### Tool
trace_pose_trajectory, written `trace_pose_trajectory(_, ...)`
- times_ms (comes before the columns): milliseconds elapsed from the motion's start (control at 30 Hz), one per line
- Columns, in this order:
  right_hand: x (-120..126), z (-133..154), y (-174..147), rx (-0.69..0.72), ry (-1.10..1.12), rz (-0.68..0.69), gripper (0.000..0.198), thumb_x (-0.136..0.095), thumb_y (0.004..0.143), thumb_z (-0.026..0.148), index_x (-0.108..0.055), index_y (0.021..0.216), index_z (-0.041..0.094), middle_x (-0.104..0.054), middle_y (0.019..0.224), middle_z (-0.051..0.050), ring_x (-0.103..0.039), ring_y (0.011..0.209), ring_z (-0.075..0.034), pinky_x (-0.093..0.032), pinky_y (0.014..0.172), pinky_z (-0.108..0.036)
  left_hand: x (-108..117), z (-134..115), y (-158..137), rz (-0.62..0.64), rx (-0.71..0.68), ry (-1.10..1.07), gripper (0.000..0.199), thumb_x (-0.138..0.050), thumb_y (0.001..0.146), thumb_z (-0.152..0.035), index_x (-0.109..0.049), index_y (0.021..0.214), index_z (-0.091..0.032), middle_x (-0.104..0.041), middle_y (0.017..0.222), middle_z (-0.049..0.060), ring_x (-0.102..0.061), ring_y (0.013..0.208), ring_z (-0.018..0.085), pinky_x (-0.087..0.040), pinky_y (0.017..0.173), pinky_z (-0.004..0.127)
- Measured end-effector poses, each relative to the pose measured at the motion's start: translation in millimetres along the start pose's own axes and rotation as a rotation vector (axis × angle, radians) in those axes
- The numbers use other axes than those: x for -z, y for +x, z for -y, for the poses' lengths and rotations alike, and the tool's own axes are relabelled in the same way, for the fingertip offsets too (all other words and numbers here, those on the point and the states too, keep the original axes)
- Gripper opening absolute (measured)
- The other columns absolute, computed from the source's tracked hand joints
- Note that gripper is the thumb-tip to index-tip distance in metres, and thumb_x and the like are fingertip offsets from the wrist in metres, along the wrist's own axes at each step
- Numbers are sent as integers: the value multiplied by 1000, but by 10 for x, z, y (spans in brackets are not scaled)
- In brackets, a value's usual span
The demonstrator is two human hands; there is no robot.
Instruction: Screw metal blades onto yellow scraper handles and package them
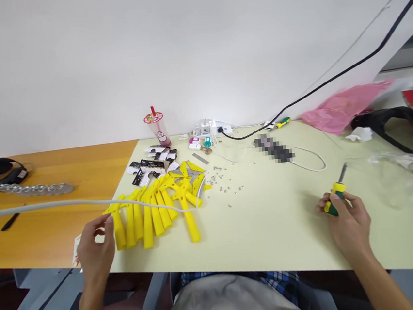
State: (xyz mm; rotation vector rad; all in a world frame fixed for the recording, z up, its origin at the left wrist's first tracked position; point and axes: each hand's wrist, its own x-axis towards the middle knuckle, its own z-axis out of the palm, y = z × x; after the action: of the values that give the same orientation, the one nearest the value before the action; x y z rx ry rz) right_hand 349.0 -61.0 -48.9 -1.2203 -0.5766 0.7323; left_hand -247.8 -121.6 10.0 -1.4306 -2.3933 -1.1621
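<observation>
My right hand (350, 224) is closed round the green-and-yellow handle of a screwdriver (337, 198), its metal shaft pointing up and away. At the left, my left hand (96, 246) pinches the left tip of the head of a yellow plastic scraper (119, 229). That scraper is the leftmost of a row of yellow scrapers (147, 224) with wide heads and long handles, lying side by side. One scraper (191, 224) lies apart at the row's right end. Behind it are loose yellow head pieces (195, 168) and grey ones. Small metal screws or nuts (218, 177) lie scattered beside them.
Black-and-white cards (151, 166) and a drink cup (158, 130) stand behind the scrapers. A white cable (79, 203) crosses over the row. Further back are a power strip (222, 126) and a second screwdriver (283, 123). Plastic bags (344, 107) lie at the right.
</observation>
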Motion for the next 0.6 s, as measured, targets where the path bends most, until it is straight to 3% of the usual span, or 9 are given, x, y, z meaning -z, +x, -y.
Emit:
trace_pose_trajectory(67, -6, 4, 16, -24, -7, -6, 53, -101, 61, 47, -61, 91, 30, -71, 82, 1, -61, 71, -20, -48, 58, -34, -54, -289, -93, 10, -152, -54, 32, -64, 96, -54, -70, 96, -22, -72, 86, 5, -60, 73, 21, -53, 72, 34)
trace_pose_trajectory(167, -11, -6, 32, -33, -5, -8, 53, -101, 60, 45, -61, 91, 31, -70, 82, 1, -60, 70, -20, -48, 58, -34, -260, -732, -279, 301, -287, -79, 30, -61, 101, -53, -69, 92, -26, -74, 84, 4, -66, 75, 22, -54, 74, 34)
trace_pose_trajectory(267, -7, -18, 30, -14, -16, 3, 55, -101, 61, 47, -58, 91, 31, -68, 80, 2, -58, 68, -19, -47, 58, -35, -551, -1085, -445, 524, -306, 65, 28, -62, 103, -53, -70, 110, -28, -80, 97, 6, -76, 85, 27, -56, 75, 37)
trace_pose_trajectory(333, 0, -24, 23, -7, -32, 8, 54, -101, 63, 49, -58, 90, 30, -67, 80, 1, -57, 67, -19, -47, 58, -35, -730, -1243, -507, 606, -322, 199, 32, -64, 104, -52, -69, 125, -27, -81, 99, 10, -79, 91, 32, -55, 72, 38)
trace_pose_trajectory(467, 25, -46, 19, -4, -48, 13, 55, -102, 65, 50, -60, 92, 28, -68, 82, 1, -59, 67, -18, -48, 60, -36, -951, -1354, -498, 573, -326, 301, 42, -64, 104, -41, -63, 140, -20, -79, 95, 14, -80, 99, 35, -54, 69, 35)
trace_pose_trajectory(600, 66, -85, 34, -10, -86, 26, 53, -101, 69, 56, -63, 93, 29, -69, 85, 1, -60, 69, -17, -51, 61, -35, -929, -1322, -316, 489, -213, 128, 52, -62, 100, -31, -55, 150, -17, -77, 93, 9, -77, 83, 28, -53, 68, 34)
